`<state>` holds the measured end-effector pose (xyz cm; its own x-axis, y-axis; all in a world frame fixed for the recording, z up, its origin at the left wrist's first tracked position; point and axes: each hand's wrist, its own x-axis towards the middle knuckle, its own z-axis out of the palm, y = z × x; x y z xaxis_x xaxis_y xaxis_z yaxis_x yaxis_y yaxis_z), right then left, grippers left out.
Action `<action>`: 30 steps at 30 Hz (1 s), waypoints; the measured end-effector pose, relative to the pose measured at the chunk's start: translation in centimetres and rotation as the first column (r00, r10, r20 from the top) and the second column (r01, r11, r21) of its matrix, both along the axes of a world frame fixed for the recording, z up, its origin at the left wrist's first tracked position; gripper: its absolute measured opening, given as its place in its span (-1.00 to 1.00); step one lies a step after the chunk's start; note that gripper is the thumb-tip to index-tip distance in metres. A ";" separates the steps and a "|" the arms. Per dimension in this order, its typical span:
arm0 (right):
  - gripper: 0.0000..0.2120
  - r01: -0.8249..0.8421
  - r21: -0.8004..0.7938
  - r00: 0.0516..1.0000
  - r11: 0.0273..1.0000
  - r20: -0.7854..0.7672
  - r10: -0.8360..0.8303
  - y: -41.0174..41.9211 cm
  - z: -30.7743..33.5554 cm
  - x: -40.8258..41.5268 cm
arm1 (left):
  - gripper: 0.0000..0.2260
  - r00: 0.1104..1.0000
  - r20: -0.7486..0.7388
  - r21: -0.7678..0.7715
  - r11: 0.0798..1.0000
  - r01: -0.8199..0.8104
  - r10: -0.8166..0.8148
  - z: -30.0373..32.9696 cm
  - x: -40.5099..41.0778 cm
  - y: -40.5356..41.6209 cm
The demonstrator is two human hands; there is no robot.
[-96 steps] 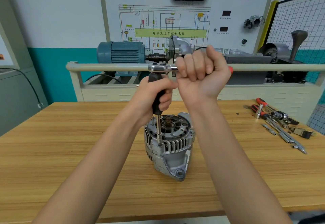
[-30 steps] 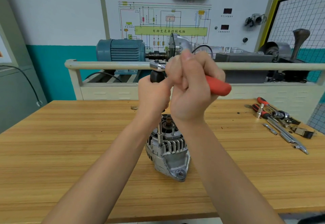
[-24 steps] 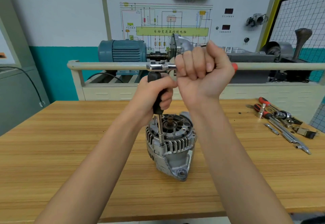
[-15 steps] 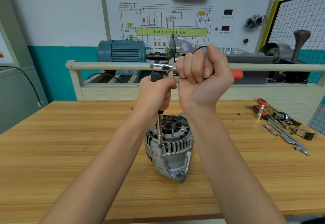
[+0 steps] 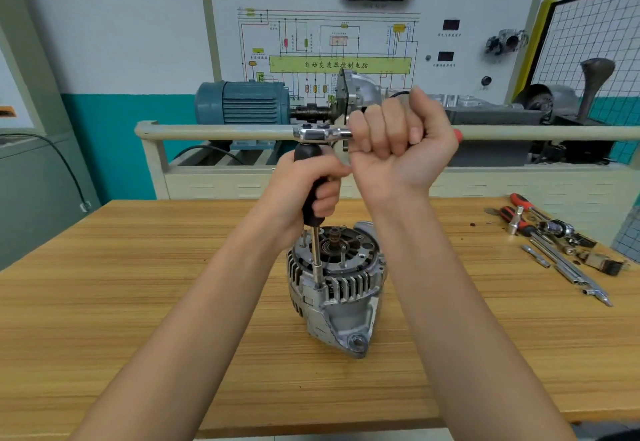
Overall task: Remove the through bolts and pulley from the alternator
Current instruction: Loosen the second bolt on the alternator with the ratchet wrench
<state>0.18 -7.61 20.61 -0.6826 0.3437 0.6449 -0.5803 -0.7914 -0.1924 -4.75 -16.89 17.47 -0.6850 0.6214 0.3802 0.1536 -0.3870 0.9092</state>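
While left hand (image 5: 304, 187) grips driver (image 5: 313, 198) on alternator (image 5: 334, 284) bolt, right hand (image 5: 398, 142), fisted round ratchet (image 5: 322, 134), has swung back right, so loosening continues.

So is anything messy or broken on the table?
Nothing looks broken. The alternator stands upright on the table. Loose tools lie scattered at the right, with a few dark specks beside them.
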 end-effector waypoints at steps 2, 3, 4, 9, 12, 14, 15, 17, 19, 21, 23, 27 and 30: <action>-0.55 -0.118 -0.092 0.993 0.989 0.014 0.119 0.8 -0.1 -0.2 | -0.69 0.996 -0.030 -0.051 0.995 0.088 -0.089 0.1 0.0 -0.1; -0.55 -0.132 -0.116 0.991 0.984 0.012 0.135 0.9 -0.1 -0.3 | -0.66 0.995 -0.039 -0.063 0.994 0.086 -0.089 0.0 0.1 0.0; -0.55 -0.124 -0.125 0.992 0.984 0.010 0.127 1.0 -0.1 -0.3 | -0.63 0.997 -0.041 -0.065 0.996 0.063 -0.065 0.0 0.2 0.1; -0.53 0.107 0.031 0.993 0.994 -0.051 -0.105 -0.3 -0.5 0.1 | -0.57 0.971 -0.001 -0.015 0.971 -0.238 0.238 0.0 0.6 1.1; -0.54 0.381 0.151 0.918 0.912 -0.178 -0.354 -2.2 -0.5 0.1 | -0.61 0.897 0.020 0.028 0.897 -0.441 0.441 0.0 0.8 1.8; -0.59 0.612 0.184 0.785 0.769 -0.258 -0.563 -3.4 -1.1 0.2 | -0.67 0.849 -0.026 0.064 0.849 -0.525 0.528 -0.1 1.0 2.1; -0.62 0.692 0.192 0.717 0.696 -0.297 -0.631 -3.9 -1.5 0.3 | -0.71 0.843 -0.061 0.086 0.844 -0.529 0.534 -0.1 1.1 2.1; -0.64 0.739 0.187 0.667 0.647 -0.334 -0.665 -4.5 -1.9 0.4 | -0.79 0.852 -0.102 0.101 0.858 -0.505 0.513 -0.3 1.3 1.8; -0.62 0.659 0.168 0.740 0.733 -0.322 -0.591 -4.1 -1.6 0.5 | -0.80 0.880 -0.061 0.067 0.881 -0.467 0.471 -0.4 1.1 1.4; -0.56 0.465 0.167 0.871 0.869 -0.265 -0.415 -3.1 -0.9 0.5 | -0.70 0.939 0.000 0.053 0.938 -0.342 0.343 -0.4 0.7 0.6; -0.51 0.204 0.128 0.974 0.971 -0.122 -0.188 -1.6 -0.3 0.4 | -0.68 0.986 0.012 0.069 0.984 -0.166 0.165 -0.3 0.3 -0.1; -0.55 -0.159 -0.101 0.986 0.982 0.029 0.163 0.3 0.1 0.0 | -0.70 0.995 -0.046 0.008 0.996 0.093 -0.092 -0.2 0.2 -0.4; -0.55 -0.029 -0.059 1.000 0.998 0.003 0.029 0.1 -0.3 0.3 | -0.66 0.997 -0.046 -0.004 0.998 0.069 -0.069 -0.3 0.0 0.0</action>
